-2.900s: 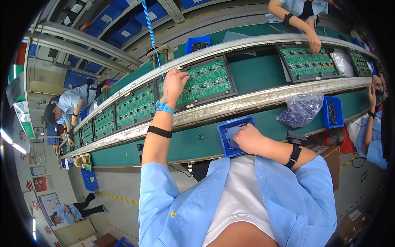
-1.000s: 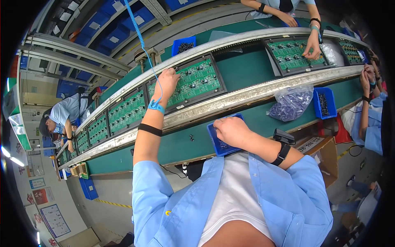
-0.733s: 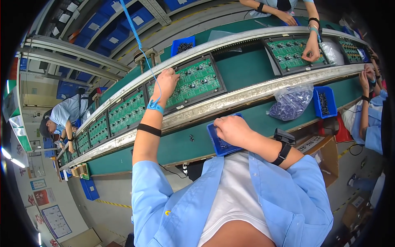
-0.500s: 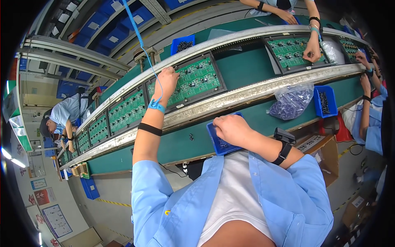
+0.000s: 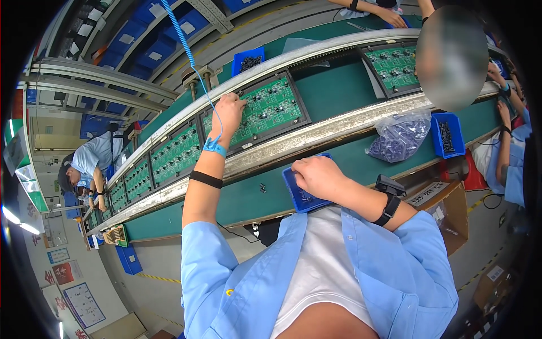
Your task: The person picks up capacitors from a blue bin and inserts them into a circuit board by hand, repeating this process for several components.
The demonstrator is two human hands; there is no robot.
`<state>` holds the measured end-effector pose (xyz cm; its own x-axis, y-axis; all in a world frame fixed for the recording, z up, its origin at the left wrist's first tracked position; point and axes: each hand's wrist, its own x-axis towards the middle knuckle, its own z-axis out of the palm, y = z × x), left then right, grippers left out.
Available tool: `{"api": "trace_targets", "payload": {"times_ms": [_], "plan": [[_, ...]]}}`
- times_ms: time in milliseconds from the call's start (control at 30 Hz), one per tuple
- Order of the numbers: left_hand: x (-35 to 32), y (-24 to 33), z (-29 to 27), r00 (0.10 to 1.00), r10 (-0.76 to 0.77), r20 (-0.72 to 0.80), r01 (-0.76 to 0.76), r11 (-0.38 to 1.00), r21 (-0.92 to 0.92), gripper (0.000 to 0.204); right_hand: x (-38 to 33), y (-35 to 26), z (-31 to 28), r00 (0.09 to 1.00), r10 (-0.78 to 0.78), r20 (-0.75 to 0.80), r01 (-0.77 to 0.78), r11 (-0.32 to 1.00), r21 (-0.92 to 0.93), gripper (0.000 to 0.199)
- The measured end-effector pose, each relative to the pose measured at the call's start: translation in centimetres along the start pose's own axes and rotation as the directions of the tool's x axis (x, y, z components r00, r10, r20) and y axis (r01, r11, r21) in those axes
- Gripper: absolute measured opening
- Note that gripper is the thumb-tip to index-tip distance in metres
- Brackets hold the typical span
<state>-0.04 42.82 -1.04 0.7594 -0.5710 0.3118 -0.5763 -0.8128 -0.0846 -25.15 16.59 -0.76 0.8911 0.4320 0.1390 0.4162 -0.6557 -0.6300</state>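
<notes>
My left hand (image 5: 230,117) is over the left part of a green circuit board (image 5: 270,106) in a dark frame on the conveyor. Its fingers are pinched at the board's upper left; whatever they hold is too small to make out. A blue wrist strap (image 5: 214,146) with a coiled cord circles that wrist. My right hand (image 5: 319,176) rests over the near rim of a blue bin (image 5: 295,191) of small dark parts, its fingers curled down inside. The fingertips are hidden, so I cannot see what they grip.
Several loose dark parts (image 5: 262,187) lie on the green table left of the bin. To the right are a clear bag of purplish parts (image 5: 400,137) and another blue bin (image 5: 447,137). A metal rail (image 5: 339,123) runs along the conveyor. Co-workers reach in from far, left and right.
Both my hands stay nearly where they were. At the far right, a co-worker's hand over another board is now covered by a blurred patch.
</notes>
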Motion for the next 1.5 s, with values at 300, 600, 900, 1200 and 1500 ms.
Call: {"api": "trace_targets", "payload": {"times_ms": [300, 600, 900, 1200, 1500], "plan": [[0.2, -0.4, -0.7, 1.000, -0.011, 0.023, 0.013, 0.994, -0.106, 0.012, 0.0, -0.2, -0.3, 1.000, 0.027, -0.010, -0.027, 1.000, 0.009, 0.015], [0.7, -1.4, -0.9, 0.992, 0.122, 0.045, -0.118, 0.989, -0.086, 0.009, -0.1, 0.0, 0.2, 0.999, 0.038, -0.028, -0.038, 0.999, 0.014, 0.015], [1.9, -2.0, -1.5, 0.945, 0.264, 0.194, -0.277, 0.960, 0.044, 0.008, 0.2, -0.3, 0.3, 0.998, 0.046, -0.032, -0.044, 0.998, 0.036, 0.014], [2.9, -1.2, -2.0, 0.886, 0.389, 0.252, -0.434, 0.888, 0.155, 0.010, 0.3, -0.6, 0.0, 0.997, 0.059, -0.046, -0.057, 0.997, 0.054, 0.014], [1.4, 0.2, -3.8, 0.979, 0.203, 0.033, -0.200, 0.976, -0.086, 0.013, 1.9, 1.4, -2.7, 0.991, 0.127, -0.045, -0.074, 0.788, 0.611, 0.022]]}}
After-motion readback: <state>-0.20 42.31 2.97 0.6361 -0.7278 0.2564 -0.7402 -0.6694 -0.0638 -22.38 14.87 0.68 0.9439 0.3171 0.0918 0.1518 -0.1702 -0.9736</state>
